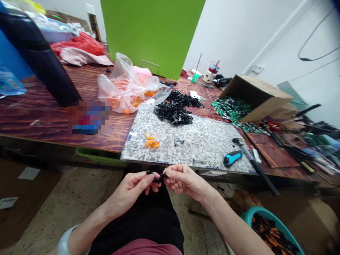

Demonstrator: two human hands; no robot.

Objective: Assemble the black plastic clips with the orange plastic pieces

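Just in front of the table's near edge, my left hand (138,183) pinches a small black part (156,179) between thumb and fingers. My right hand (180,179) grips the other end of the black part, so both hands meet at it. Beyond them lies a speckled stone slab (146,124). On it are a few orange clear pieces (152,142), a small grey-black piece (179,142), thin metal pins (195,131) and a heap of black parts (175,109).
A blue-handled tool (233,158) and a long black tool (261,173) lie at the slab's right. Behind stand a plastic bag (127,92) and a tipped cardboard box (261,92). A dark bottle (39,56) leans left. A teal basin (277,226) sits low right.
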